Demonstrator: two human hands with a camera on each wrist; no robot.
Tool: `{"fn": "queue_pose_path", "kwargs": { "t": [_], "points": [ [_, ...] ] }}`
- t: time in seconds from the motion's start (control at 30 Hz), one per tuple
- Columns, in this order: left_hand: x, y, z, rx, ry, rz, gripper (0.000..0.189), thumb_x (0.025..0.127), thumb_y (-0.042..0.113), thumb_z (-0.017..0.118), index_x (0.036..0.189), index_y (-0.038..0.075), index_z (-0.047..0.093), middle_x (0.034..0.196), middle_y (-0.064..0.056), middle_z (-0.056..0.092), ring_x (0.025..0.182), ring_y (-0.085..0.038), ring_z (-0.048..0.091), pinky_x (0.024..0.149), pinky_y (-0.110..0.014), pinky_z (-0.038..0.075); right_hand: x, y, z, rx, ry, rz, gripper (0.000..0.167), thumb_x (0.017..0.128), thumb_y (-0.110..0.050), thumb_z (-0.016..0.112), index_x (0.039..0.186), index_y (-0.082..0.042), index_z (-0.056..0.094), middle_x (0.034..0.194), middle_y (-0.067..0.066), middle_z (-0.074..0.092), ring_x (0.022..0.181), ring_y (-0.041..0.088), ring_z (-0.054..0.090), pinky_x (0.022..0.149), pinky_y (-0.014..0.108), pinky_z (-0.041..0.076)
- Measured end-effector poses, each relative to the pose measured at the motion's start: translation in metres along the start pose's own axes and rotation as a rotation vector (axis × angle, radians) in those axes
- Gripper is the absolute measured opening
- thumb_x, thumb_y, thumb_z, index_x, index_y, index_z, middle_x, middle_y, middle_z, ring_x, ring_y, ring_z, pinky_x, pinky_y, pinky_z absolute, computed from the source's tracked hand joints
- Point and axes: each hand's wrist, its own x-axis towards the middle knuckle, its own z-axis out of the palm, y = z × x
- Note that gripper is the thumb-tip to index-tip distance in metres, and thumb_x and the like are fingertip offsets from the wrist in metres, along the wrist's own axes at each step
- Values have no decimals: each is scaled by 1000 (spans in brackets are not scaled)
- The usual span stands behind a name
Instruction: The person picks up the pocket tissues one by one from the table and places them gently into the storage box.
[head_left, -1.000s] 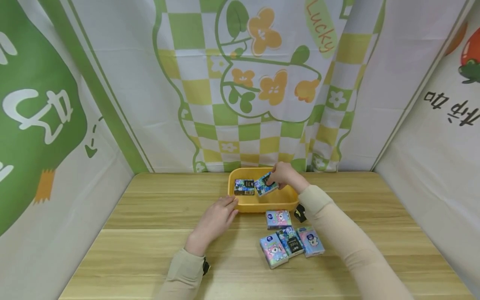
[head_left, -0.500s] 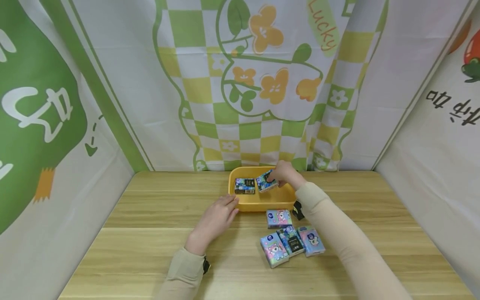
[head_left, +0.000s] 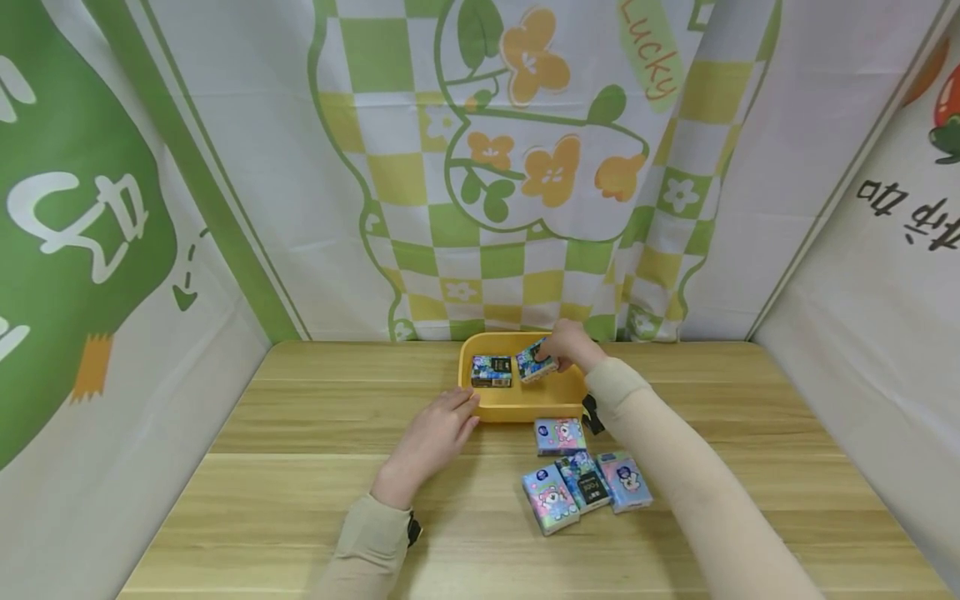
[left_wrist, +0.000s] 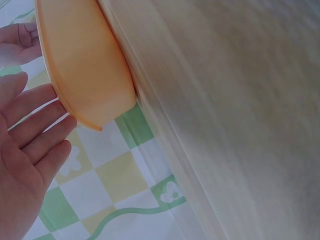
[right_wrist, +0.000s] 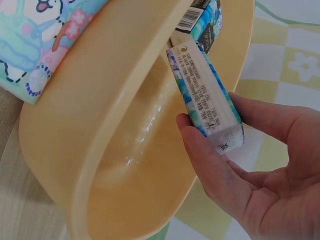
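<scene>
Right hand (head_left: 570,346): over the right part of the yellow bin (head_left: 528,412), thumb and fingers clamped on the held pack (head_left: 531,362) from opposite sides.
Held pack: tilted within the bin's opening, about midway between left and right, its printed face blue and green with a black label; the right wrist view shows a pale side with small print. Whether it touches the bin floor, I cannot tell.
Lying pack (head_left: 491,372): flat in the left part of the bin, of matching colours, just beside the held one; contact between the two is unclear.
Left hand (head_left: 438,433): at the bin's near left corner, fingertips touching the rim; the left wrist view shows the fingers extended with slim gaps between them.
Yellow bin: on the wooden table (head_left: 300,500), near its far edge.
Single pastel pack (head_left: 559,437): on the table just outside the bin's near wall, towards the right.
Nearer trio: a left pastel pack (head_left: 551,500), a dark-labelled pack (head_left: 582,481) in the middle and a right pastel pack (head_left: 625,482), lying close together at slants.
Sleeves: a beige left sleeve (head_left: 372,537) and right sleeve (head_left: 675,450).
Far side: a hanging cloth (head_left: 517,267) with green and yellow checks, orange flowers and the word "Lucky".
</scene>
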Motion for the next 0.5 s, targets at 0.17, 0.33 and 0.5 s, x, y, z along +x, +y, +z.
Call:
{"fn": "queue_pose_path", "kwargs": {
  "t": [0.17,0.33,0.5],
  "points": [
    [0,0,0,-5,-7,-2,37,96,20,56,127,1,59,132,-17,57,123,-31,54,108,-44,42,4,0,1,1,-8,7,36,82,-12,73,107,9,58,95,21,60,66,26,69,77,39,60],
    [0,0,-1,-4,-7,-2,37,95,20,57,127,1,59,132,-16,57,123,-31,54,108,-44,42,8,-1,2,-5,-12,32,35,82,-12,73,106,10,60,96,22,61,67,26,70,77,39,60],
    [0,1,-2,-7,-10,-10,37,96,21,56,127,1,59,132,-16,57,123,-31,54,108,-44,42,9,-4,4,11,-19,58,35,83,-10,71,108,11,59,100,23,62,81,30,71,80,39,60]
  ]
}}
